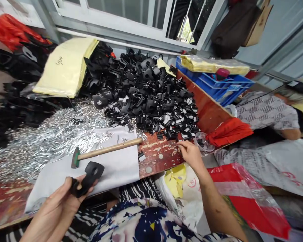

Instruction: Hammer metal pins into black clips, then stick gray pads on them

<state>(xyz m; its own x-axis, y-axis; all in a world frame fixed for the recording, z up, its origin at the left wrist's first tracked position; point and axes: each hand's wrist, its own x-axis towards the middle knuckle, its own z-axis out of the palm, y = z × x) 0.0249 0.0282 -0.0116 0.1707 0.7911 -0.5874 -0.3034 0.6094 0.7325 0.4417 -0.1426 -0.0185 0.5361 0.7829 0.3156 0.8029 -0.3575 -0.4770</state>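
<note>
My left hand (65,196) is closed around a black plastic part (91,174) with a hole in its wide end, held above the grey cloth (121,164) at the table's front edge. My right hand (190,153) is over the red worn tabletop (166,153), its fingertips near the small black pieces with light grey faces (169,121); whether they hold anything is too small to tell. A hammer (111,150) with a wooden handle and green head lies on the cloth between the hands. One small black piece (141,156) rests beside the cloth.
Metal pins (47,144) cover the left of the table, with a heap of black parts (141,87) behind. A yellow packet (65,67) lies at back left. A blue crate (217,84), a clear round dish (204,141) and red cloth (229,131) are right. Another person's patterned sleeve (267,109) shows beyond.
</note>
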